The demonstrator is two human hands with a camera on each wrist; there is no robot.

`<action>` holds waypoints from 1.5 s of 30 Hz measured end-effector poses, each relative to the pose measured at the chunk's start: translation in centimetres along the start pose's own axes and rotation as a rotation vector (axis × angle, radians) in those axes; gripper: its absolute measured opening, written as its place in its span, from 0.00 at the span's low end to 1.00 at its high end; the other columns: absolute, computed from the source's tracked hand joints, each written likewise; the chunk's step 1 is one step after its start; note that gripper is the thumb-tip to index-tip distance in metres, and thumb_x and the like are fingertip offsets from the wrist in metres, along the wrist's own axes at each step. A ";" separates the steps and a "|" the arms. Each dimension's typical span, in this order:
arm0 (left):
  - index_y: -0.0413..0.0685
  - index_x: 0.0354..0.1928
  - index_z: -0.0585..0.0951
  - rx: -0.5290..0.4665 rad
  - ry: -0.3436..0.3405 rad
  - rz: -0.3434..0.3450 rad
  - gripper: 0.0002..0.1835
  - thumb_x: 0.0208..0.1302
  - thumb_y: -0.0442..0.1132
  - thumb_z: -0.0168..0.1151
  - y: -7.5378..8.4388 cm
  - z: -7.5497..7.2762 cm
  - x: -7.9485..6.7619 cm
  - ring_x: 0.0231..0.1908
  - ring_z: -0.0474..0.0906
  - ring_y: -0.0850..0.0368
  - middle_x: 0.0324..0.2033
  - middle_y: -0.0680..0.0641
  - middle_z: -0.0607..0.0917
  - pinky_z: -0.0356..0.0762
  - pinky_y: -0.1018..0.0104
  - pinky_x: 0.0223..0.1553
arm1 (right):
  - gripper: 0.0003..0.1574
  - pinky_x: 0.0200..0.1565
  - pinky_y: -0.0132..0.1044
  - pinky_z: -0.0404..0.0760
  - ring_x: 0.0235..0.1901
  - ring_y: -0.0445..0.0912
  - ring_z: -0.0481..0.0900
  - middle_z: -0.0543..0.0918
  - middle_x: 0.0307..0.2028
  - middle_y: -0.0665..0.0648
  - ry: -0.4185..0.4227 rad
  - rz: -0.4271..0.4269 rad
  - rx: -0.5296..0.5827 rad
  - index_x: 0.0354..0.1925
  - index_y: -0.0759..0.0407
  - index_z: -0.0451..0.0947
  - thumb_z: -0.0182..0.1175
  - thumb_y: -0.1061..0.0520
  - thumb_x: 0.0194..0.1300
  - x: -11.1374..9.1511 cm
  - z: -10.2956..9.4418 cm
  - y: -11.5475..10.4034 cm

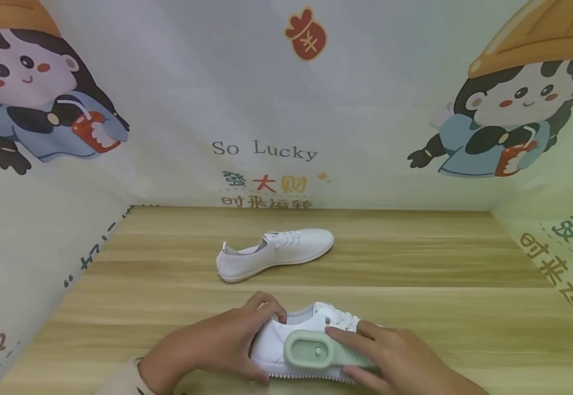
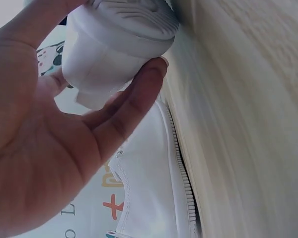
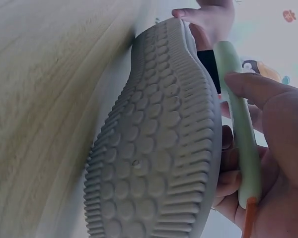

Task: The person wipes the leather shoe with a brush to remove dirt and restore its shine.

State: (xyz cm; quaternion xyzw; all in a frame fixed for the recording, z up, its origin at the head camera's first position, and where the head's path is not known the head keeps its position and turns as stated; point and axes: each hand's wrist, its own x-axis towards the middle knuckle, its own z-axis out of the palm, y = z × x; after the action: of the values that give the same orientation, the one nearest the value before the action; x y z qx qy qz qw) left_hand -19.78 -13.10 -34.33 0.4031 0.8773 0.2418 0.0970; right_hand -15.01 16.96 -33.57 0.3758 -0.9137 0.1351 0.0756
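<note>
My left hand (image 1: 222, 343) grips a white lace-up shoe (image 1: 271, 343) by its heel, fingers at the collar and thumb low by the sole edge. Tipped on its side, the shoe shows its ridged, dotted sole (image 3: 149, 124) in the right wrist view. My right hand (image 1: 404, 356) holds a pale green brush (image 1: 308, 349) by the handle, its head against the side of the upper. A black part shows between brush and shoe in the right wrist view, and an orange strap (image 3: 249, 218) hangs from the handle end. The shoe's toe is hidden behind my right hand in the head view.
A second white shoe (image 1: 276, 255) stands upright farther back on the wood-grain table (image 1: 414, 247), toe to the right. Printed cloth walls (image 1: 390, 181) with cartoon figures and lettering enclose the back and both sides.
</note>
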 end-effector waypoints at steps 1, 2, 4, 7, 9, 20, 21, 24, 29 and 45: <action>0.66 0.53 0.64 0.008 0.001 -0.006 0.40 0.36 0.51 0.76 0.0 -0.1 0.0 0.41 0.72 0.66 0.55 0.59 0.62 0.72 0.72 0.45 | 0.30 0.29 0.27 0.74 0.26 0.30 0.68 0.75 0.35 0.41 0.004 0.009 -0.017 0.61 0.36 0.66 0.52 0.36 0.62 0.1 -0.1 0.0; 0.67 0.54 0.64 0.018 0.000 -0.014 0.40 0.36 0.51 0.76 0.0 -0.2 0.0 0.41 0.73 0.64 0.57 0.59 0.61 0.72 0.71 0.44 | 0.29 0.30 0.29 0.76 0.27 0.30 0.70 0.77 0.37 0.42 0.008 0.019 -0.031 0.61 0.36 0.66 0.52 0.35 0.62 0.2 -0.2 0.0; 0.67 0.55 0.65 0.043 0.006 -0.012 0.40 0.37 0.51 0.75 0.0 -0.1 0.2 0.40 0.73 0.63 0.60 0.57 0.60 0.73 0.71 0.44 | 0.28 0.29 0.28 0.76 0.27 0.30 0.70 0.77 0.37 0.42 0.048 0.017 -0.049 0.58 0.37 0.68 0.55 0.36 0.60 0.3 -0.3 0.0; 0.68 0.56 0.66 0.073 0.004 -0.004 0.39 0.38 0.51 0.73 -0.3 0.2 0.4 0.38 0.74 0.63 0.63 0.56 0.60 0.73 0.72 0.42 | 0.27 0.26 0.23 0.69 0.24 0.29 0.66 0.75 0.33 0.40 0.123 -0.007 -0.071 0.56 0.38 0.72 0.59 0.38 0.58 0.4 -0.2 0.1; 0.67 0.56 0.67 0.076 0.000 0.010 0.38 0.38 0.50 0.73 -0.5 0.5 0.6 0.37 0.74 0.65 0.62 0.56 0.61 0.73 0.73 0.41 | 0.27 0.24 0.21 0.63 0.22 0.29 0.61 0.72 0.30 0.40 0.180 -0.038 -0.089 0.55 0.39 0.73 0.62 0.40 0.56 0.4 0.2 0.1; 0.59 0.55 0.66 0.150 -0.036 0.001 0.37 0.37 0.47 0.69 0.2 0.0 0.8 0.33 0.73 0.67 0.63 0.50 0.59 0.73 0.75 0.38 | 0.30 0.21 0.23 0.58 0.19 0.30 0.58 0.70 0.29 0.39 0.248 -0.001 -0.184 0.57 0.32 0.70 0.60 0.37 0.56 0.7 1.0 -0.8; 0.59 0.55 0.67 0.159 -0.040 -0.002 0.37 0.37 0.47 0.68 0.2 -0.1 0.8 0.33 0.73 0.66 0.62 0.51 0.60 0.72 0.75 0.38 | 0.29 0.21 0.22 0.58 0.19 0.30 0.58 0.70 0.28 0.39 0.240 -0.001 -0.187 0.57 0.32 0.71 0.60 0.37 0.56 0.7 0.9 -0.7; 0.58 0.55 0.68 0.179 -0.046 0.000 0.36 0.37 0.48 0.68 0.4 0.0 0.9 0.35 0.73 0.66 0.61 0.54 0.62 0.72 0.75 0.39 | 0.28 0.21 0.23 0.60 0.19 0.30 0.58 0.70 0.28 0.40 0.162 0.025 -0.162 0.57 0.33 0.71 0.58 0.37 0.57 0.6 0.3 -0.5; 0.55 0.54 0.68 0.184 -0.058 -0.004 0.36 0.37 0.49 0.68 0.7 0.6 0.9 0.37 0.72 0.66 0.59 0.56 0.62 0.72 0.75 0.41 | 0.26 0.24 0.29 0.69 0.21 0.33 0.68 0.78 0.33 0.45 0.047 0.086 -0.141 0.56 0.32 0.72 0.55 0.35 0.59 -0.1 -1.1 -0.2; 0.52 0.51 0.66 0.227 -0.043 -0.009 0.41 0.35 0.60 0.73 1.3 1.2 0.7 0.40 0.73 0.65 0.59 0.55 0.60 0.74 0.71 0.44 | 0.28 0.20 0.23 0.58 0.18 0.30 0.56 0.69 0.27 0.40 0.174 0.021 -0.166 0.56 0.32 0.72 0.59 0.37 0.56 -0.2 0.6 -1.5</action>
State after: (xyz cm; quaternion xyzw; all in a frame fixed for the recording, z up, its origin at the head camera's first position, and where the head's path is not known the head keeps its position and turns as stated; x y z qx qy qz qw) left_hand -18.93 -11.38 -34.72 0.4125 0.8986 0.1318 0.0709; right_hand -13.85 15.87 -33.89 0.3457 -0.9155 0.0920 0.1839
